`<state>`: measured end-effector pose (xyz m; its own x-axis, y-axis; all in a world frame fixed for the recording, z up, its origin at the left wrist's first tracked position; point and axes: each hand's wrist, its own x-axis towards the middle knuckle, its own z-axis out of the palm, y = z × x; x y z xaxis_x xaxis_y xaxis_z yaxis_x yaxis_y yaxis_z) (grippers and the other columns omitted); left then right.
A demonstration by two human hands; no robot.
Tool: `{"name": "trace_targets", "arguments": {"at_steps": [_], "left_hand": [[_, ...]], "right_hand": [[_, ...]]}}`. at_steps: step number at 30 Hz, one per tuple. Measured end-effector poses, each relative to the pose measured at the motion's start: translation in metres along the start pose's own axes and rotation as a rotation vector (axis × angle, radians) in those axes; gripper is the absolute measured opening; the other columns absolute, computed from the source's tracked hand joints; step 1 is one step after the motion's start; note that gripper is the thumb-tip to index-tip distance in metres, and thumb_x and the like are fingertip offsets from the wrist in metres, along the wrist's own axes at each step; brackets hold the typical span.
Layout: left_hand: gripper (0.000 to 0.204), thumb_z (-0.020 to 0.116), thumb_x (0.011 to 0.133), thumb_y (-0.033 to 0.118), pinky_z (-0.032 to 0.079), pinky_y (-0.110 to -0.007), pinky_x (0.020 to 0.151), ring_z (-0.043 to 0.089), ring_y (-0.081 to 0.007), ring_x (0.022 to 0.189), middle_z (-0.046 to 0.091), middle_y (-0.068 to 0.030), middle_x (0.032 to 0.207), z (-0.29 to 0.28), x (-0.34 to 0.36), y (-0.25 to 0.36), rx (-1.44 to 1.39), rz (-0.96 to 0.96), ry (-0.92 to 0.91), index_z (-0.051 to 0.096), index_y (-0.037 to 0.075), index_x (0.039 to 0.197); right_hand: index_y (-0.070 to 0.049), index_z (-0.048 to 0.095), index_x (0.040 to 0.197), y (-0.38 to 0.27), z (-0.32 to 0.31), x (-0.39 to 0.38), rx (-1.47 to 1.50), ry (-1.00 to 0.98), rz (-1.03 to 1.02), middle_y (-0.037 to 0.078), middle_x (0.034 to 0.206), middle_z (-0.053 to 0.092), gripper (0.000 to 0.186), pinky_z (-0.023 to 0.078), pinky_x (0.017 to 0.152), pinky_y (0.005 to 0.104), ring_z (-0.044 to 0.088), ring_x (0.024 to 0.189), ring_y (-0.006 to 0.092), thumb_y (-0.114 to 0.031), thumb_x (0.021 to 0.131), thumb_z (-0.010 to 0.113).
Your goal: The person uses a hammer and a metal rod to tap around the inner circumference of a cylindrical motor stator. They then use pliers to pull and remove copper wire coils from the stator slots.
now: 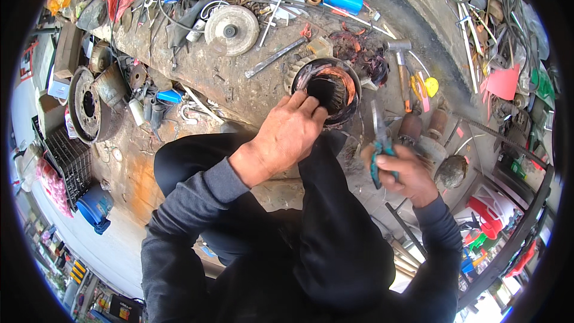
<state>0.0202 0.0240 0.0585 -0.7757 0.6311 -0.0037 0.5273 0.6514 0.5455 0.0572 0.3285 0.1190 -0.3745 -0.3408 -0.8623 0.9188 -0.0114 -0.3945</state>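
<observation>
A round motor stator (357, 87) stands in front of my knees, with copper windings (341, 78) showing round its dark bore. My left hand (290, 128) is closed at its near left rim, fingers curled over the edge of the windings; the fingertips are hidden. In my right hand (406, 170) is a pair of pliers (380, 128) with teal handles, held to the right of the stator and apart from it. The pliers' jaws point away from me and look slightly blurred.
A hammer (402, 72) lies right of the stator, beside a tangle of dark red wire scraps (376, 66). Left of the stator are a flat metal bar (275, 58) and a grey disc (231, 30). A rusty wheel rim (86, 104) and a black crate (66, 158) stand farther left.
</observation>
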Motion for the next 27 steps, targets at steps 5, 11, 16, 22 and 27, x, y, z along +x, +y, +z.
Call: {"name": "trace_targets", "arguments": {"at_steps": [5, 11, 16, 22, 27], "left_hand": [[0.044, 0.066, 0.091, 0.012, 0.053, -0.042, 0.109, 0.061, -0.0344, 0.136, 0.066, -0.0181, 0.137, 0.003, -0.013, 0.005, 0.165, 0.012, -0.104, 0.069, -0.003, 0.133], [0.047, 0.063, 0.093, 0.015, 0.049, -0.044, 0.116, 0.055, -0.0393, 0.145, 0.063, -0.0266, 0.148, 0.006, -0.022, 0.013, 0.251, 0.030, -0.119, 0.068, -0.008, 0.134], [0.046, 0.061, 0.095, 0.016, 0.047, -0.046, 0.117, 0.055, -0.0399, 0.146, 0.062, -0.0272, 0.151, 0.004, -0.026, 0.016, 0.287, 0.031, -0.145, 0.069, -0.008, 0.134], [0.045, 0.060, 0.097, 0.018, 0.046, -0.049, 0.118, 0.052, -0.0409, 0.148, 0.060, -0.0266, 0.153, 0.002, -0.027, 0.010, 0.272, 0.043, -0.179, 0.070, -0.007, 0.133], [0.043, 0.060, 0.098, 0.019, 0.045, -0.051, 0.118, 0.050, -0.0416, 0.149, 0.059, -0.0269, 0.155, -0.002, -0.025, 0.010, 0.237, 0.031, -0.199, 0.071, -0.006, 0.130]], "right_hand": [[0.005, 0.063, 0.128, 0.000, -0.010, 0.017, -0.176, -0.090, 0.269, 0.012, 0.106, 0.068, 0.034, 0.058, 0.058, 0.0318, 0.071, 0.072, 0.0216, -0.021, 0.107, 0.067], [0.006, 0.061, 0.128, -0.022, -0.007, 0.026, -0.311, -0.037, 0.371, 0.020, 0.119, 0.072, 0.033, 0.068, 0.081, 0.0464, 0.080, 0.100, 0.0395, -0.020, 0.109, 0.065], [0.007, 0.060, 0.123, -0.057, 0.012, 0.035, -0.560, 0.027, 0.515, 0.021, 0.114, 0.073, 0.031, 0.069, 0.076, 0.0447, 0.081, 0.094, 0.0402, -0.021, 0.110, 0.062], [0.008, 0.058, 0.109, -0.078, 0.036, 0.035, -0.708, 0.167, 0.505, 0.017, 0.099, 0.067, 0.028, 0.069, 0.066, 0.0403, 0.082, 0.085, 0.0381, -0.019, 0.109, 0.060], [0.007, 0.060, 0.104, -0.088, 0.037, 0.037, -0.838, 0.178, 0.509, 0.020, 0.098, 0.071, 0.024, 0.067, 0.059, 0.0393, 0.082, 0.080, 0.0361, -0.016, 0.109, 0.059]]}}
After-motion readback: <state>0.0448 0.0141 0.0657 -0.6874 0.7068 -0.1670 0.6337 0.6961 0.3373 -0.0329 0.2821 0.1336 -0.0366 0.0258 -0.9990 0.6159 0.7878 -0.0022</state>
